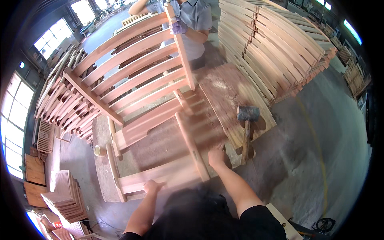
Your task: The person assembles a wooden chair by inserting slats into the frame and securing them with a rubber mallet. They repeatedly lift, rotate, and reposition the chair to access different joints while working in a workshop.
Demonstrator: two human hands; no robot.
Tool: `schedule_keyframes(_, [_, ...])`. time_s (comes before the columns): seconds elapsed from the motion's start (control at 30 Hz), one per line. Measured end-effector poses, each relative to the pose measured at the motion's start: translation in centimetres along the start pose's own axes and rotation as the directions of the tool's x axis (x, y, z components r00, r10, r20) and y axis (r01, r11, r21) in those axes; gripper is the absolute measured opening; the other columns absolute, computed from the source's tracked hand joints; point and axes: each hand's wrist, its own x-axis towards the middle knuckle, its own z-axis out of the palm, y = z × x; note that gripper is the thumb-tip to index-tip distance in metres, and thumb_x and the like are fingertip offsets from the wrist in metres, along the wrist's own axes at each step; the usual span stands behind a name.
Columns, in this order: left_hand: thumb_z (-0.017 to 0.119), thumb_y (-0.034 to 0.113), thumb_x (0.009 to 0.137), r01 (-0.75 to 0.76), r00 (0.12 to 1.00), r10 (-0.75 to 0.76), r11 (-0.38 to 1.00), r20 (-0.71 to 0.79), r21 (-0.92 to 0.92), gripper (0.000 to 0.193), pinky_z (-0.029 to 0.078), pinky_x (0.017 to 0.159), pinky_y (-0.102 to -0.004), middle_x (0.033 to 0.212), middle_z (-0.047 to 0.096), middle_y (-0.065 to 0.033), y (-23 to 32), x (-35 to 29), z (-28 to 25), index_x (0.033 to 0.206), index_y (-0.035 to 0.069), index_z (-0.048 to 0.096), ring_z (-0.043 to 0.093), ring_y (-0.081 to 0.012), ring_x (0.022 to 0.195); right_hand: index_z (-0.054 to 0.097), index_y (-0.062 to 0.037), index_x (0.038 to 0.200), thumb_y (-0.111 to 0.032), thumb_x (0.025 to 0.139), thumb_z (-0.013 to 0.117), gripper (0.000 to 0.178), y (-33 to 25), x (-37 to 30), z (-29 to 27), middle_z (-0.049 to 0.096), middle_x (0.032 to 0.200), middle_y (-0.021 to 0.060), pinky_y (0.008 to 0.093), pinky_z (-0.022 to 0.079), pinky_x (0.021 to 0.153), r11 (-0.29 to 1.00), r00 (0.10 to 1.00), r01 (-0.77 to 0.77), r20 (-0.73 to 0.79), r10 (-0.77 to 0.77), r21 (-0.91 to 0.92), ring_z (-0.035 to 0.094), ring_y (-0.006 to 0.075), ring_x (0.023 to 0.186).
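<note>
A pale wooden frame with a wide board (172, 175) between two rounded posts lies in front of me on the worktable. My left hand (153, 186) grips this near board, its thumb stretched along the wood. Just right of the frame's right post (195, 154), my right hand (217, 156) is closed, and whatever is in it is hidden. A mallet with a black head (248, 113) and wooden handle stands head up beyond it. Across the table, a co-worker's gloved hand (179, 26) holds up a slatted wooden panel (136, 52).
A brown board (224, 90) lies on the worktable (105, 176) at the right. Tall stacks of curved slatted panels (276, 44) rise at the far right. Wooden parts (66, 96) are piled at the left. A small round pot (100, 151) sits at the table's left edge.
</note>
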Motion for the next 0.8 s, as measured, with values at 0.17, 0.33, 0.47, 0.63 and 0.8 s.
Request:
schedule_keyframes(0.17, [0.078,0.073,0.062,-0.019,1.000,0.019,0.999,0.009,-0.027,0.088,0.052,0.096,-0.0412,0.115,0.072,-0.0198,-0.3,0.2,0.1,0.107,-0.002,0.075,0.066,-0.0361,0.114,0.054,0.0094,0.137,-0.037,0.067,0.088,0.091,-0.2,-0.2,1.1,0.045,0.148,0.0318,0.0490,0.036,0.116,0.998,0.996,-0.037,-0.074,0.040,0.051,0.032,0.0502,0.144])
schedule_keyframes(0.33, [0.079,0.071,0.062,-0.020,0.999,0.019,1.000,-0.043,-0.023,0.082,0.052,0.095,-0.0407,0.112,0.074,-0.0182,-0.3,0.0,0.2,0.105,0.000,0.077,0.067,-0.0354,0.111,0.053,0.0091,0.138,-0.039,0.063,0.090,0.096,-0.3,0.6,2.6,0.043,0.149,0.0326,0.0493,0.039,0.114,0.993,0.992,-0.072,-0.099,0.081,0.089,0.033,0.0506,0.143])
schedule_keyframes(0.47, [0.079,0.069,0.063,-0.019,1.000,0.020,1.000,0.009,-0.019,0.077,0.053,0.092,-0.0408,0.108,0.075,-0.0166,-0.1,-0.4,-0.4,0.100,0.002,0.078,0.067,-0.0351,0.110,0.057,0.0055,0.136,-0.039,0.065,0.089,0.090,0.1,-0.1,0.2,0.043,0.150,0.0325,0.0494,0.042,0.111,0.998,0.998,0.021,0.061,-0.025,0.062,0.033,0.0500,0.143])
schedule_keyframes(0.63, [0.078,0.069,0.064,-0.027,0.999,0.028,0.998,0.021,-0.050,0.075,0.052,0.094,-0.0413,0.107,0.075,-0.0161,-0.1,-1.0,-0.7,0.098,0.002,0.079,0.067,-0.0345,0.110,0.061,0.0030,0.133,-0.040,0.067,0.088,0.083,0.0,0.2,0.9,0.045,0.149,0.0319,0.0477,0.043,0.109,1.000,0.999,0.013,0.037,-0.013,0.010,0.036,0.0471,0.143])
schedule_keyframes(0.8, [0.079,0.070,0.063,-0.030,0.999,0.029,0.999,-0.018,-0.042,0.080,0.051,0.097,-0.0416,0.110,0.074,-0.0180,-0.4,-1.1,-0.3,0.103,0.001,0.077,0.066,-0.0371,0.112,0.060,0.0059,0.133,-0.041,0.068,0.086,0.084,-0.3,0.2,0.7,0.047,0.147,0.0306,0.0502,0.035,0.115,0.999,0.999,0.036,0.020,-0.035,-0.016,0.039,0.0450,0.141])
